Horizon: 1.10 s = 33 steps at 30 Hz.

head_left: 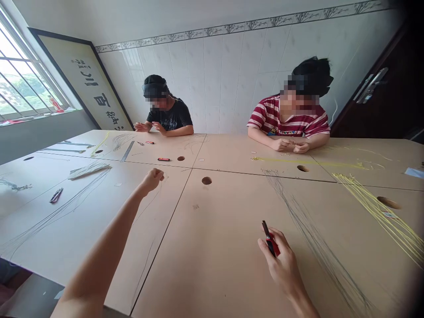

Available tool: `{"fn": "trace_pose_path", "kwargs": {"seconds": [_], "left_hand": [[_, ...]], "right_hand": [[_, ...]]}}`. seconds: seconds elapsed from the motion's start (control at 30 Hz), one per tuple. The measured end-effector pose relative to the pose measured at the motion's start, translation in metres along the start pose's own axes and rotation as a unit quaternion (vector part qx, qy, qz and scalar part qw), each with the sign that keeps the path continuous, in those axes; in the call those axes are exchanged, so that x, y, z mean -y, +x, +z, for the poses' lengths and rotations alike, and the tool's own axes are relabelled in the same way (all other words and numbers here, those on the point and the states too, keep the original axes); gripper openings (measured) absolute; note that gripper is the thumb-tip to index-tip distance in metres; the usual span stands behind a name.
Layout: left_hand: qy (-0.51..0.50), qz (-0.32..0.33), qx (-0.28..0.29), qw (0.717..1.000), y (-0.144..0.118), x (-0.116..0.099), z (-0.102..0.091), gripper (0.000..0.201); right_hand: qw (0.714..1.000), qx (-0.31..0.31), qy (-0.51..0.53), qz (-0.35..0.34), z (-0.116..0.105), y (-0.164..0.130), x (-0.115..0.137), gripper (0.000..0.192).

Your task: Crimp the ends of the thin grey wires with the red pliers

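My left hand (153, 180), arm stretched forward, is closed in a fist over the left-hand side of the table. From its underside a thin dark strand (147, 208) trails back across the tabletop toward me; the end inside the fingers is hidden. My right hand (281, 260) is lower right, wrapped around a red and black utility knife (270, 240) whose dark tip points away from me. Right of this hand lies a loose bundle of thin dark strands (308, 225), with small fittings clustered at its far end.
Yellow cords (374, 205) lie at the far right by a round hole (389, 202). Another red knife (163, 159), a steel ruler (127, 151) and pliers (56, 195) lie leftward. Two co-workers sit opposite, one in black (174, 115), one in red-and-white stripes (261, 115). Seams cross the table (205, 243).
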<state>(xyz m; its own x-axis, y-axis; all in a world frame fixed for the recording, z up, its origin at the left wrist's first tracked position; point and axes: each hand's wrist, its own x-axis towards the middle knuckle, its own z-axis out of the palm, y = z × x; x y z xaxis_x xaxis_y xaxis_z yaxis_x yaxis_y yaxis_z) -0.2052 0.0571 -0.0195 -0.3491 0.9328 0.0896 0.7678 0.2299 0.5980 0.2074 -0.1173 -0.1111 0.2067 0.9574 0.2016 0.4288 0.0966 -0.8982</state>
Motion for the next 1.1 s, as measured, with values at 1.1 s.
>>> {"fn": "trace_pose_path", "kwargs": {"seconds": [1.1], "left_hand": [[-0.374,0.097,0.273,0.881,-0.077,-0.201,0.096,0.015]], "right_hand": [[0.907,0.068,0.375,0.179,0.068,0.163,0.098,0.030]]}}
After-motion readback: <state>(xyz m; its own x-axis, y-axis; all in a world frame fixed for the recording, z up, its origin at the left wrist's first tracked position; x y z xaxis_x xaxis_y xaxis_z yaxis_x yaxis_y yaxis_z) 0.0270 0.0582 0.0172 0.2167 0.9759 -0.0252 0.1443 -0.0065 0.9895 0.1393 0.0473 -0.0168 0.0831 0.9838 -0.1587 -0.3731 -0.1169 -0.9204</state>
